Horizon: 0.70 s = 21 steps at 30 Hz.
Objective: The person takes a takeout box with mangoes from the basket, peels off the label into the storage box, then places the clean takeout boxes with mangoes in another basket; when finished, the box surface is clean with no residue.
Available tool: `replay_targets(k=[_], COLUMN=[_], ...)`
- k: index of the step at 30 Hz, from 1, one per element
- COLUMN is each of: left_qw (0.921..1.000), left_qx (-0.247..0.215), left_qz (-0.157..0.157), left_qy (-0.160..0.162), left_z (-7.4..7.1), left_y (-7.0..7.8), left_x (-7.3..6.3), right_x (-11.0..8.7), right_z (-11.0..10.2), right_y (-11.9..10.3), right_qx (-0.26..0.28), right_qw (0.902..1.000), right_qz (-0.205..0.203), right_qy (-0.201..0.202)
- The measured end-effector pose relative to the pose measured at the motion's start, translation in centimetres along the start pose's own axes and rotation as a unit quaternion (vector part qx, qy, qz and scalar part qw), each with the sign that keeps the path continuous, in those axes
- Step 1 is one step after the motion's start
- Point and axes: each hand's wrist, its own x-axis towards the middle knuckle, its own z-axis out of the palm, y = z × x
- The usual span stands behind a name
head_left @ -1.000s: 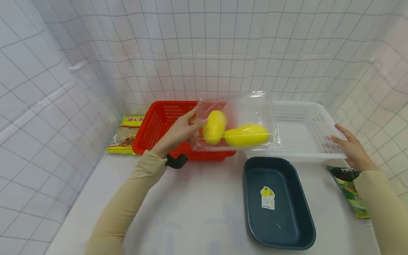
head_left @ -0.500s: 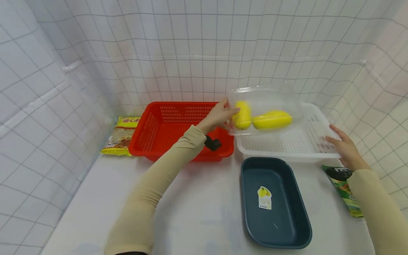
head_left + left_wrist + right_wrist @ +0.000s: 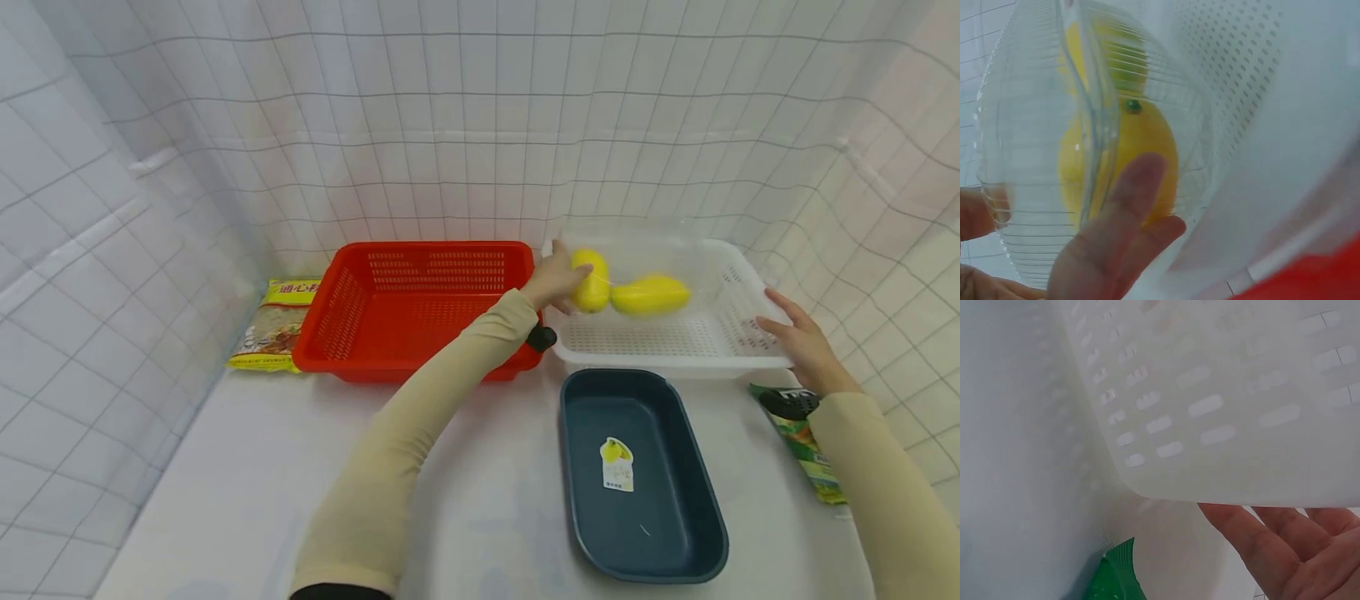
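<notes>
My left hand holds a clear plastic clamshell box by its left end. Two yellow fruits show through it: one stands near my fingers, the other lies to its right. In the left wrist view, the nearer fruit has a green stem spot, and fingertips press on the box wall over it. The box is inside the outline of a white perforated basket, close over its floor. My right hand grips that basket's right end, several fingers passing behind its wall in the right wrist view.
A red basket stands left of the white one, beneath my left forearm. A dark blue tray with a fruit sticker lies in front. A yellow food packet is at far left, a green packet by my right sleeve. Gridded curtains enclose the back and sides.
My left hand has carried the clear box rightward from over the red basket, then lowered it into the white basket's area. My right hand has kept its hold on the white basket.
</notes>
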Motion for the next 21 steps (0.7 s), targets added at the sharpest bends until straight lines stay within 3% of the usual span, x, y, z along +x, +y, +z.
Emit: replay_targets(k=[5, 10, 14, 16, 17, 21], left_qw=[0.9975, 0.9890, 0.9798, 0.9729, 0.9701, 0.9528], left_qx=[0.053, 0.121, 0.171, 0.204, 0.218, 0.276], left_qz=[-0.044, -0.069, -0.073, -0.073, -0.067, -0.065], left_qy=[-0.016, -0.049, -0.073, -0.082, -0.083, -0.107], left_z=[1.3, 2.3, 4.1, 5.2, 6.0, 7.6], left_y=[0.8, 0.6, -2.6, -4.3, -5.7, -8.4], left_x=[0.4, 1.9, 8.0, 11.4, 13.8, 19.2], right_x=[0.1, 0.2, 0.3, 0.3, 0.3, 0.2], right_z=[0.1, 0.2, 0.1, 0.0, -0.1, -0.2], right_y=[0.2, 0.3, 0.3, 0.2, 0.2, 0.0], right_qx=[-0.037, -0.066, -0.084, -0.078, -0.074, -0.071], right_qw=[0.9993, 0.9977, 0.9964, 0.9969, 0.9972, 0.9975], right_qz=[0.004, 0.009, 0.005, 0.005, 0.006, 0.008], right_qy=[0.005, 0.006, 0.006, 0.004, 0.003, 0.007])
